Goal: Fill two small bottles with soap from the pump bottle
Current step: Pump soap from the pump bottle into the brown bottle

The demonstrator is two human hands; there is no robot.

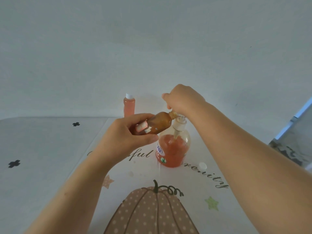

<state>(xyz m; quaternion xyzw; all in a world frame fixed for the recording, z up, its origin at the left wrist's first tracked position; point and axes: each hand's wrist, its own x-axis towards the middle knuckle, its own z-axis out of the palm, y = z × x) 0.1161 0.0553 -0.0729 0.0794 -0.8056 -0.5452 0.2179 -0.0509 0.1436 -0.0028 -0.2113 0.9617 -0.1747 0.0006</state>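
White wall; bench (50, 141) under pumpkin-print cloth. Left grip (128, 137) closed round small bottle (160, 123), tilted, mouth at nozzle of pump bottle (172, 149). Right grip (184, 98) atop pump head, fingers hidden: closure not discernible. Behind stands second small bottle (129, 107), filled, capped.

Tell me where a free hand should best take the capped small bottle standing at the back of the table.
Take the capped small bottle round the middle of its straight body, probably coming from its left. It stands upright and slim, so fingers wrap it easily; the left hand, the held bottle and pump bottle crowd its right side.
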